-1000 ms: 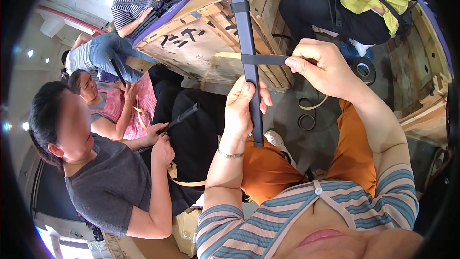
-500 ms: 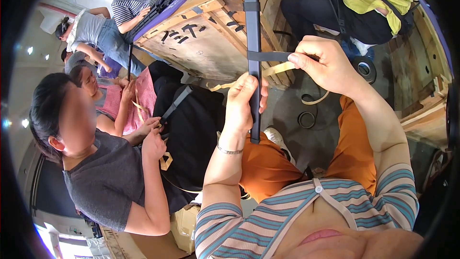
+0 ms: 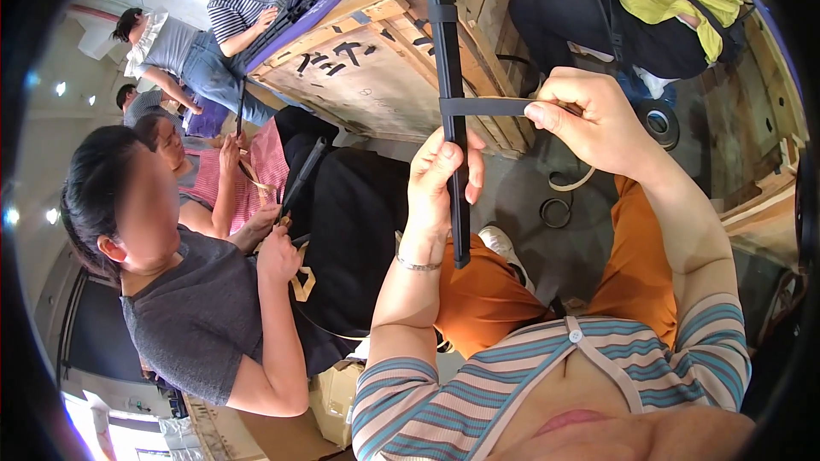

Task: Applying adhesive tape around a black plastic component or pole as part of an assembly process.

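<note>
A long black rectangular bar [image 3: 447,60] stands nearly upright in front of me. My left hand [image 3: 440,175] is closed round its lower part, thumb in front and fingers behind. A dark band [image 3: 442,13] wraps the bar higher up. Just above my left hand, a flat black adhesive tape strip [image 3: 491,107] lies against the bar and stretches straight out to the right. My right hand [image 3: 589,115] pinches the strip's far end between thumb and forefinger.
Wooden crates [image 3: 342,85] stand ahead and at the right. A black tape roll [image 3: 659,122] and a smaller ring [image 3: 555,212] lie on the floor. Close at my left sits a co-worker in a grey shirt [image 3: 201,324]; another in yellow [image 3: 683,0] sits ahead right.
The bar has turned slightly, its lower end shifting right. The pale yellow strip beneath the black tape no longer shows between my hands. My right hand still pinches the tape.
</note>
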A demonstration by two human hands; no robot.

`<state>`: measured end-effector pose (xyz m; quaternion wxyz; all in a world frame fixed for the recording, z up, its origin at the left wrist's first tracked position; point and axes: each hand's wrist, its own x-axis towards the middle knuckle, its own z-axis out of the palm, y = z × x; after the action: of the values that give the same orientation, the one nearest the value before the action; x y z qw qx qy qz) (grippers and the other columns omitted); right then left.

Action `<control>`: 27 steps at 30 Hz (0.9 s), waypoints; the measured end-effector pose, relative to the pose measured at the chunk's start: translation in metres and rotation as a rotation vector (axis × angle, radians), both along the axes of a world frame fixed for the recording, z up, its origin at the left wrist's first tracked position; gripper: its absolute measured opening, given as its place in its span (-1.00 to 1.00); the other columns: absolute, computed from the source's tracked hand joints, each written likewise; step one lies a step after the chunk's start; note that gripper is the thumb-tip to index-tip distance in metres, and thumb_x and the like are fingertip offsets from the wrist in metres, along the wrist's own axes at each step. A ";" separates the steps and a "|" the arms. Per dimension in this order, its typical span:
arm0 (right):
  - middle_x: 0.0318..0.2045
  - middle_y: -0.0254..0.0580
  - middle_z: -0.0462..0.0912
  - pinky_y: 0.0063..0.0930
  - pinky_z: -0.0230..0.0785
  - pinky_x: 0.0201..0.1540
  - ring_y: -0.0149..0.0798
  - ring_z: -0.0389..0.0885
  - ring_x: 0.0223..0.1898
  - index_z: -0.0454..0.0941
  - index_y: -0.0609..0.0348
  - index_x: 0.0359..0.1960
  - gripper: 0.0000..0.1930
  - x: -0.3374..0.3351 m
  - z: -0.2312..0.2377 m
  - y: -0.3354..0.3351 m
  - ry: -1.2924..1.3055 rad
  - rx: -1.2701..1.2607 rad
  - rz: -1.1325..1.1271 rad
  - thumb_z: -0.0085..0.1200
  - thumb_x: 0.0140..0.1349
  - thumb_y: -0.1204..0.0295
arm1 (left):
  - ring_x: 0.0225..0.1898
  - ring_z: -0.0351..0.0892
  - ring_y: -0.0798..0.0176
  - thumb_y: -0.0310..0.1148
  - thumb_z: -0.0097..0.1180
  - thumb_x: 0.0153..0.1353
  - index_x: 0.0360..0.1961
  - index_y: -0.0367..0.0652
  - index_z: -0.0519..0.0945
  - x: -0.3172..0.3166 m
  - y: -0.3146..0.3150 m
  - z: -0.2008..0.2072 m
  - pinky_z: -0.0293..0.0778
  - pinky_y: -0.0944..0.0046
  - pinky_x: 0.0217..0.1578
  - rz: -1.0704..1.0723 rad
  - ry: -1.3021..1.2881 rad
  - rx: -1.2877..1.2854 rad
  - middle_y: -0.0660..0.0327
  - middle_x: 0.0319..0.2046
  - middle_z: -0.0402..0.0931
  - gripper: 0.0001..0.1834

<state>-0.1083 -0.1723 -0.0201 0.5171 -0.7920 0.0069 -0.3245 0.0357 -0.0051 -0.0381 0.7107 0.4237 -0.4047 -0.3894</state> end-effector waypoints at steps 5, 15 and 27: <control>-0.62 -0.36 0.32 -0.63 0.05 -0.60 -0.58 0.23 -0.64 0.45 0.32 -0.59 -0.78 -0.001 0.000 -0.001 -0.025 -0.038 -0.008 0.03 0.16 0.44 | -0.79 0.24 0.44 -0.04 -0.05 0.20 -0.23 -0.37 0.40 0.002 -0.001 -0.001 0.15 0.51 -0.75 -0.071 0.002 -0.012 0.13 -0.68 0.41 -0.51; -0.63 -0.37 0.31 -0.63 0.05 -0.60 -0.58 0.22 -0.65 0.42 0.32 -0.61 -0.75 0.003 -0.003 -0.004 -0.012 -0.074 -0.036 0.03 0.17 0.43 | -0.83 0.19 0.44 -0.02 -0.18 0.26 -0.19 -0.43 0.36 -0.001 0.001 0.000 0.13 0.50 -0.82 -0.269 0.151 -0.059 0.16 -0.75 0.33 -0.46; -0.40 -0.27 0.46 -0.59 0.26 -0.47 -0.45 0.41 -0.52 0.47 0.28 -0.31 -0.89 0.016 -0.007 0.013 -0.137 -0.003 0.073 -0.03 0.13 0.53 | -0.71 0.18 0.41 -0.08 -0.15 0.26 -0.19 -0.36 0.35 -0.018 -0.005 -0.001 0.14 0.46 -0.70 -0.186 0.116 0.051 0.23 -0.66 0.25 -0.55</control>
<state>-0.0919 -0.1593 -0.0271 0.5268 -0.7684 -0.0579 -0.3587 0.0177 -0.0100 -0.0386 0.6825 0.3791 -0.3904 -0.4879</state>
